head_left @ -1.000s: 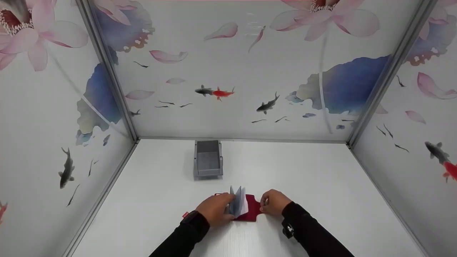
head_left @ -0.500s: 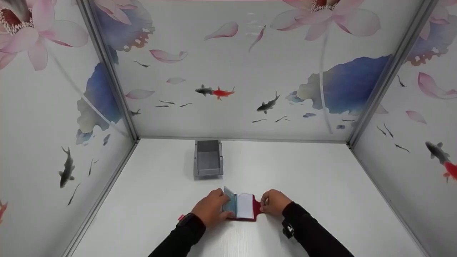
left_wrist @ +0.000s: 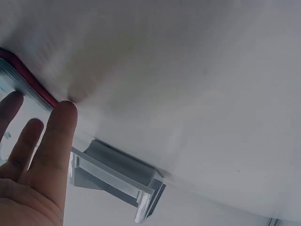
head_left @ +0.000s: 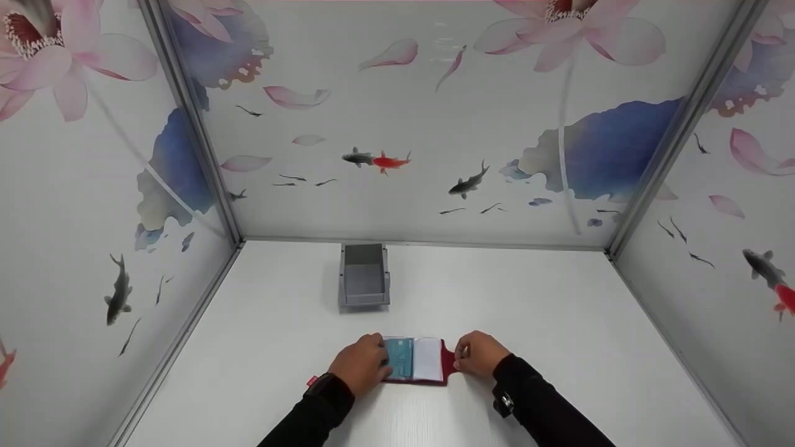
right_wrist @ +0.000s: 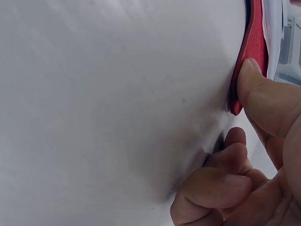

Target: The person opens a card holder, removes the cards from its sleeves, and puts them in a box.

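Note:
A red card holder (head_left: 448, 365) lies spread on the white table, a blue-green card (head_left: 399, 357) in its left half and a white sleeve page (head_left: 427, 359) on the right. My left hand (head_left: 360, 361) rests at the holder's left side. In the left wrist view its fingers reach out fairly straight, fingertips right at the sleeve edges and the red border (left_wrist: 29, 77). With my right hand (head_left: 481, 352) I pinch the tab at the holder's right end. The right wrist view has the thumb on top of the red tab (right_wrist: 254, 49) and the other fingers curled below.
A grey plastic bin (head_left: 364, 300) stands beyond the holder, near the back wall, slightly left of centre. Patterned panels with metal frame posts (head_left: 683, 124) enclose the table (head_left: 528, 292) at the back and both sides.
The upright sleeve pages have turned over to the left and now lie flat, uncovering the white page and the blue-green card. My left hand moved left with them; the right stayed at the tab.

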{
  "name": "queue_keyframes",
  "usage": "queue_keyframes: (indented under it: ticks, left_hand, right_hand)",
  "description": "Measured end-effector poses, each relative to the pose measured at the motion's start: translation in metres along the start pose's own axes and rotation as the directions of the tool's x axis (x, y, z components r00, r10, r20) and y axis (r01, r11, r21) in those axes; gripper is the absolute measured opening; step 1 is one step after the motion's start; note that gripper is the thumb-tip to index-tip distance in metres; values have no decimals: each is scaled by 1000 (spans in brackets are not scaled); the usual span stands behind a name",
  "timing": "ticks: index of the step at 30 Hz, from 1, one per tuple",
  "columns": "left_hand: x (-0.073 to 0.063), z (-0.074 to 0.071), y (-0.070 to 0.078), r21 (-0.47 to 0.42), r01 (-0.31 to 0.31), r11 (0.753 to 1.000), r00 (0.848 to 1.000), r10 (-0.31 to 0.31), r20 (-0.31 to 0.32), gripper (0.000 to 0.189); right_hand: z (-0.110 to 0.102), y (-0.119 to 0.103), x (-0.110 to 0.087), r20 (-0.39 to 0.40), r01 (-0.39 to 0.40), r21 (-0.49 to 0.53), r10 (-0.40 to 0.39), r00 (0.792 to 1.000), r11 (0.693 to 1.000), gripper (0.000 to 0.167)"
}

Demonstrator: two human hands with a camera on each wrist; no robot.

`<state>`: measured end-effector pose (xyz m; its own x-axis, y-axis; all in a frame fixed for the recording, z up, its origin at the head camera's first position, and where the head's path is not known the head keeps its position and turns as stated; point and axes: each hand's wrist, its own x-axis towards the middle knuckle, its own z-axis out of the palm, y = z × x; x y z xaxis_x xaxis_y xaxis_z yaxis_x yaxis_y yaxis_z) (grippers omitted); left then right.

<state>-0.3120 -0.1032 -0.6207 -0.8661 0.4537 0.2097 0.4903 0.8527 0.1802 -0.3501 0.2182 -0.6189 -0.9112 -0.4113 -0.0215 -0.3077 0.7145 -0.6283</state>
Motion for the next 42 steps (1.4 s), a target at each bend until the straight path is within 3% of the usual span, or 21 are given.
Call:
queue_keyframes:
  ticks: [6,7,11,18,19,23,25,26,31,35,39,42]
  left_hand:
    - [4,-2,2,6,4,1000,1000,-4,23,20]
    - [4,-3,3,4,9,1000,1000,-9,30,20]
    - [7,-4,3,-3,12,1000,999,-12,34,20]
    - [10,1,1,-29,-2,1000,1000,2,18,19]
    - [11,13,-7,-33,-19,999,1000,19,-4,20]
    - [12,11,-7,-35,-21,999,1000,21,13,20]
    - [12,11,-7,-28,-18,999,1000,19,16,20]
    - [12,-2,1,-27,0,1000,999,1,42,19]
    - [13,-2,1,-32,10,999,999,-8,47,19]
    - [14,-4,2,-32,19,999,998,-17,63,20]
    - [15,-4,2,-28,19,999,997,-17,75,21]
    - [15,-3,1,-26,15,1000,997,-13,76,21]
  right_hand:
    - [4,3,0,-15,-9,0,9,1000,1000,20]
    - [-1,-11,-5,-10,-56,4,56,998,998,19]
    - [0,-13,-6,-28,-79,-3,79,996,997,17]
    - [2,-21,-6,-70,-122,-80,116,991,989,21]
    - [2,-23,-6,-79,-128,-95,121,989,987,22]
    - [1,-33,-5,-120,-156,-132,140,983,979,24]
    - [0,-40,-4,-143,-159,-149,138,980,976,22]
    - [0,-44,-3,-157,-159,-161,134,978,974,21]
    - [3,-67,0,-254,-123,-215,66,965,969,12]
    - [7,-80,5,-256,-49,-115,18,966,992,8]
    - [12,-86,11,-132,7,96,6,991,995,8]
    - [19,-85,15,-26,-39,244,47,999,969,13]
